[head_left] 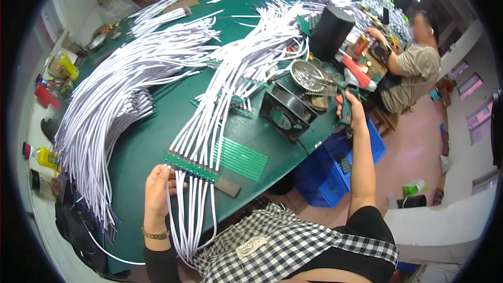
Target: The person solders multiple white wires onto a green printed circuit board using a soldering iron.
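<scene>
My left hand [157, 186] is closed at the near left end of a narrow green circuit board strip [191, 166], pinching a white cable [169, 207] near its end. Several white cables run from the strip toward my lap, and more fan out from its far side. A flat grey-brown bar [228, 187] lies at the strip's right end. Off to the right, my right hand [354, 111] grips a green and black soldering gun [345, 111] by its handle, beside a metal dish [307, 76]. Its tip is hard to make out there.
A green slotted panel [242, 159] lies right of the strip. Behind it stands a black fan [287, 112], with a black box [331, 32] farther back. A large white cable bundle [112, 84] covers the table's left. Blue bins [325, 178] stand below the right edge. Other people work across the table.
</scene>
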